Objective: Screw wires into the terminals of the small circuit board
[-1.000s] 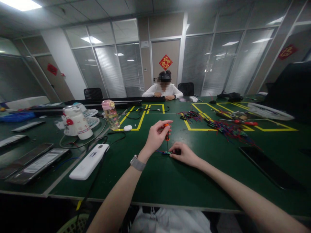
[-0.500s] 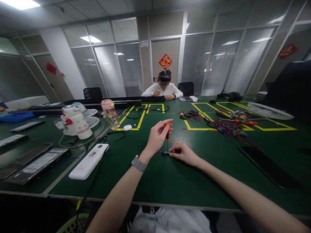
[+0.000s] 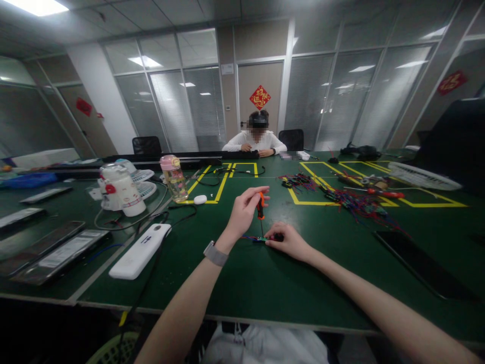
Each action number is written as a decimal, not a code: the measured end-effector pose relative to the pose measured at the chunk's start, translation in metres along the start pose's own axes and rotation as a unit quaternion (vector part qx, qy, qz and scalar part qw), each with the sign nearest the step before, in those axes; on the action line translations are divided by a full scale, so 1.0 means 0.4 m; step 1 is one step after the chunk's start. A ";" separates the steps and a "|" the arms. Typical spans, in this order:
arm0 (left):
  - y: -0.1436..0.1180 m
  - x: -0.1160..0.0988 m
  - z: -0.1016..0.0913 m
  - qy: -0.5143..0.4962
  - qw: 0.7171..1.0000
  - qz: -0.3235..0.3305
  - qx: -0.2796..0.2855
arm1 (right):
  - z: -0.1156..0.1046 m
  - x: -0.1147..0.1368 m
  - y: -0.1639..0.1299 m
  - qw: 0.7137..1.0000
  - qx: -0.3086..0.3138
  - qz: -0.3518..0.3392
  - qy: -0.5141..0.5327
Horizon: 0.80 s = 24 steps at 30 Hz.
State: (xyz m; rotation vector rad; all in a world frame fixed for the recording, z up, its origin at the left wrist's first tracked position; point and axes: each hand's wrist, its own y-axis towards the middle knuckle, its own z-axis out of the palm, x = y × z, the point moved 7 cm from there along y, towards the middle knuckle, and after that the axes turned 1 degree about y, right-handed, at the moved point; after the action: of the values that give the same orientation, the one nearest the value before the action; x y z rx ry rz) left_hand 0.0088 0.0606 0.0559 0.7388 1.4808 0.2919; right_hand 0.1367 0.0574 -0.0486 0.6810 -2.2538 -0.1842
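Note:
My left hand (image 3: 243, 210) is closed round the orange and black handle of a screwdriver (image 3: 261, 210), held upright with its shaft pointing down. The tip meets a small green circuit board (image 3: 259, 239) lying on the green table (image 3: 299, 298). Red and blue wires (image 3: 248, 236) run from the board's left end. My right hand (image 3: 286, 240) rests on the table, thumb and fingers pinching the board's right end. That end is partly hidden by the fingers, with something dark under the palm.
Bundles of wired boards (image 3: 348, 202) lie to the right, near a red-handled screwdriver (image 3: 386, 193) and a black phone-like slab (image 3: 420, 263). Left stand a white bottle (image 3: 123, 192), a pink-lidded bottle (image 3: 174, 179) and a white power-bank-like device (image 3: 140, 251). A person (image 3: 255, 139) sits opposite.
The view has shifted slightly. The screwdriver stays upright on the board, its handle showing a little more below my left hand. My right hand keeps its pinch on the board.

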 end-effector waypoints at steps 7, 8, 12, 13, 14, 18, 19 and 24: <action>0.000 -0.004 -0.010 0.037 0.999 0.015 -0.018 | 0.000 0.008 -0.002 1.000 -0.007 -0.015 -0.012; -0.001 -0.008 -0.013 0.056 0.998 0.022 -0.024 | 0.001 0.010 -0.002 1.000 -0.009 -0.019 -0.016; -0.004 -0.019 -0.026 0.124 0.989 0.043 -0.065 | 0.003 0.009 -0.001 0.999 -0.010 -0.022 -0.027; -0.004 -0.020 -0.026 0.129 0.988 0.044 -0.067 | 0.003 0.008 0.000 0.999 -0.008 -0.022 -0.027; -0.004 -0.020 -0.025 0.125 0.989 0.045 -0.061 | 0.001 0.007 0.000 0.999 -0.006 -0.022 -0.027; -0.002 -0.009 -0.006 0.035 0.999 0.018 -0.005 | -0.011 -0.001 -0.002 1.000 -0.003 -0.018 -0.025; -0.001 -0.005 -0.002 0.009 1.000 0.005 0.006 | -0.014 -0.004 -0.003 1.000 -0.003 -0.016 -0.024; -0.003 0.004 0.004 -0.030 0.999 -0.016 0.004 | -0.019 -0.011 -0.005 1.000 -0.003 -0.008 -0.017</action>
State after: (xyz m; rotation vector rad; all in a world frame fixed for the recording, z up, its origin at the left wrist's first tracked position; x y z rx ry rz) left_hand 0.0103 0.0605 0.0538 0.7239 1.4367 0.2390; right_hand 0.1454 0.0584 -0.0467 0.6985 -2.2802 -0.2111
